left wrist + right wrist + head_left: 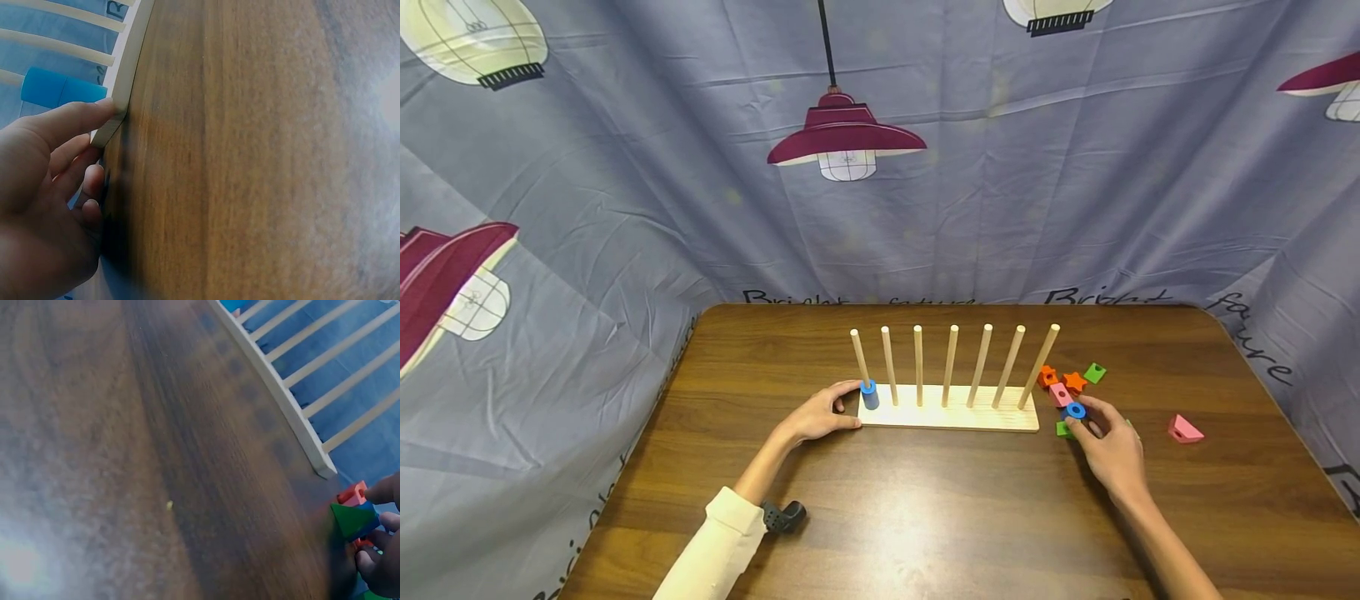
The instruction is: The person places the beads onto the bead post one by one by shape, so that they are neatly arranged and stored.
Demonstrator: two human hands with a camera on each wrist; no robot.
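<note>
A pale wooden peg board [951,417] with a row of upright pegs stands on the table. Blue cylinder beads [869,395] sit stacked on its leftmost peg; the left wrist view shows the blue beads [64,87] too. My left hand [817,416] grips the board's left end, thumb at the front corner. Beyond the right end, my right hand [1111,446] pinches a blue round bead [1076,410] with a hole in it, above other beads. In the right wrist view a green triangular bead [353,520] lies by the fingers, which partly hide the blue one.
Around the right hand lie an orange star bead [1075,382], another orange bead [1047,377], a pink bead [1061,394] and a green bead [1095,372]. Farther right lies a pink triangular bead [1185,429]. A patterned curtain [940,208] hangs behind the brown table [970,500].
</note>
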